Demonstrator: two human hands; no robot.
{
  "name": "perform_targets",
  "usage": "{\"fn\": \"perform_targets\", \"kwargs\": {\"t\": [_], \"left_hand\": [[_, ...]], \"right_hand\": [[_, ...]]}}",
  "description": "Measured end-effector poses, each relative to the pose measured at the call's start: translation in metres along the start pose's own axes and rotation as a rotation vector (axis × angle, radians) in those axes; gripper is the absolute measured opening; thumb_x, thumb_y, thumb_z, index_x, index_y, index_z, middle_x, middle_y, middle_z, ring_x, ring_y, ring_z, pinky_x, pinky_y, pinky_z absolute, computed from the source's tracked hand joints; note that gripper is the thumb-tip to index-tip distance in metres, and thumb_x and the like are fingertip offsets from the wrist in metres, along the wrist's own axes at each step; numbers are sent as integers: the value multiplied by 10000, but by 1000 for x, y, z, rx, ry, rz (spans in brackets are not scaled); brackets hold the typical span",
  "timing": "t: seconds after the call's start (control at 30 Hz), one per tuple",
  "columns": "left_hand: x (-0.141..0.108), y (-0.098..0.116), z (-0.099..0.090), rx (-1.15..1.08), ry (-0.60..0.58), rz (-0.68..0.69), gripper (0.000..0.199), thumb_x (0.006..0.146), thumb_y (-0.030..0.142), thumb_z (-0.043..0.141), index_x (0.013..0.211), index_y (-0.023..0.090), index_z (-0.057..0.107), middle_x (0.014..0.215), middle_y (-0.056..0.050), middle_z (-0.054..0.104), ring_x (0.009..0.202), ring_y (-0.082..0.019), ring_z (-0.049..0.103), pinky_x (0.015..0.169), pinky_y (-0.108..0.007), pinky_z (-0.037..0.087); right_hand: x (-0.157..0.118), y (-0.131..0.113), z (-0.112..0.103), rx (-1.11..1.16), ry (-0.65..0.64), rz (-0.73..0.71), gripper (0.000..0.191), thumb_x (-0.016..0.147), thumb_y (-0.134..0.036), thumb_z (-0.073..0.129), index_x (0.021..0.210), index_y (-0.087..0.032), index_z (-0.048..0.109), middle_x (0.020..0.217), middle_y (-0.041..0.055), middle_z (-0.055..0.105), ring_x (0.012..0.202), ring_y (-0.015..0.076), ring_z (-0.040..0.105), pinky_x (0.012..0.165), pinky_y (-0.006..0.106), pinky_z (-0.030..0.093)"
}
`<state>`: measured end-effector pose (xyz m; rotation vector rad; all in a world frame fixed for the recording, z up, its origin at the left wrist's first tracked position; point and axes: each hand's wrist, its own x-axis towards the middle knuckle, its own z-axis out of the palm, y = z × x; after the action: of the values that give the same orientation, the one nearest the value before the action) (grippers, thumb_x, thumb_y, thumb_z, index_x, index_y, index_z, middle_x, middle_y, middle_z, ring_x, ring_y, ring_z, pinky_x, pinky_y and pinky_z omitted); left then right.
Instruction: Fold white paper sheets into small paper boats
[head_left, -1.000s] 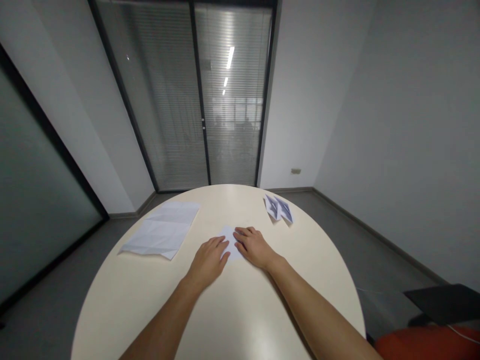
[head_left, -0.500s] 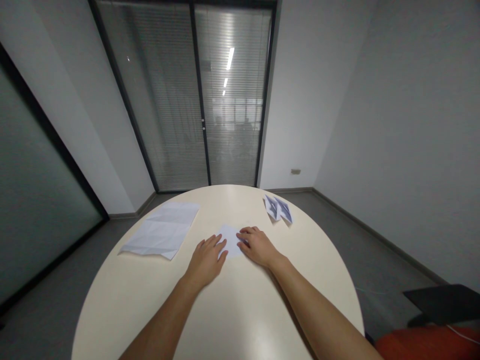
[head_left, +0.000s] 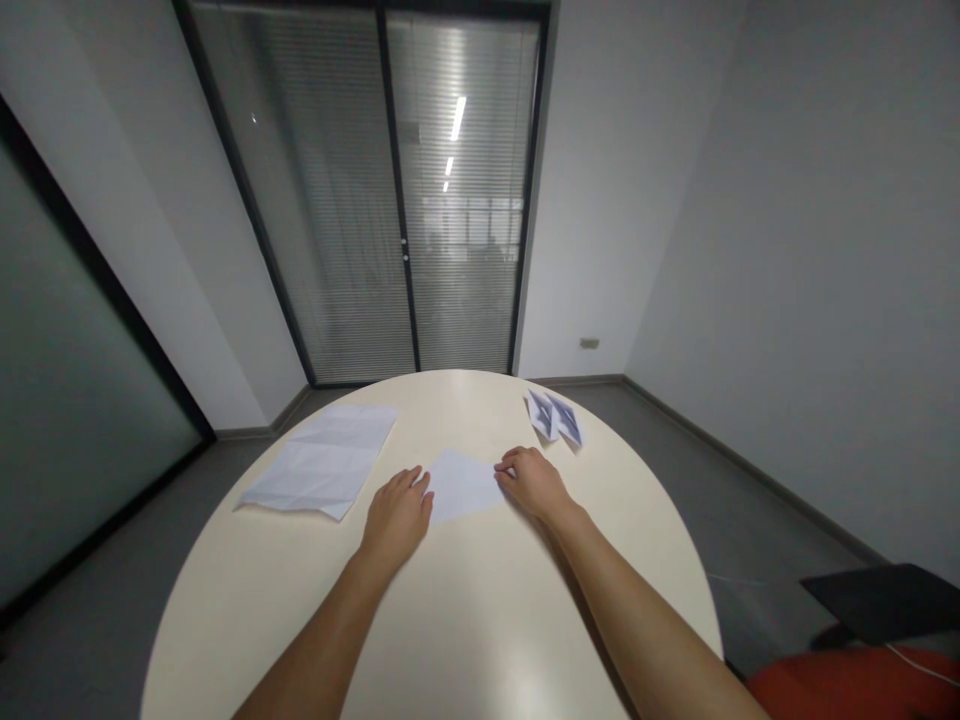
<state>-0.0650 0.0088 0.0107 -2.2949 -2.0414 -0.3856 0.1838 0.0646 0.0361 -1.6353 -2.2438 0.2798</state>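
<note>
A folded white sheet of paper (head_left: 463,488) lies flat on the round table (head_left: 450,610), with a blunt point at its far side. My left hand (head_left: 399,513) rests at the paper's left edge, fingers slightly apart, thumb near the near corner. At the opposite side, my right hand (head_left: 534,482) has its fingertips drawn together on the paper's right corner; the thumb is partly hidden.
To the left lies a larger creased white sheet (head_left: 322,462). Small folded papers with dark printing (head_left: 555,416) stand at the table's far right. A red seat (head_left: 847,685) and a black flat panel (head_left: 881,600) are beyond the right edge.
My hands have moved apart, left hand leftward and right hand rightward, out to the paper's sides. More of the white paper now shows between them.
</note>
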Motion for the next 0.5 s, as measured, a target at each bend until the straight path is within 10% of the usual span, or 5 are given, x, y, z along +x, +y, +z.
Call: {"fn": "perform_targets", "kwargs": {"t": [0.5], "left_hand": [[2, -22, -13, -101, 39, -126, 316, 911, 367, 649, 1145, 166, 715, 1223, -121, 704, 1151, -307, 605, 1017, -411, 460]], "right_hand": [[9, 22, 13, 46, 61, 57, 286, 857, -346, 722, 1103, -208, 771, 1220, 123, 720, 1140, 294, 639, 962, 358, 457]]}}
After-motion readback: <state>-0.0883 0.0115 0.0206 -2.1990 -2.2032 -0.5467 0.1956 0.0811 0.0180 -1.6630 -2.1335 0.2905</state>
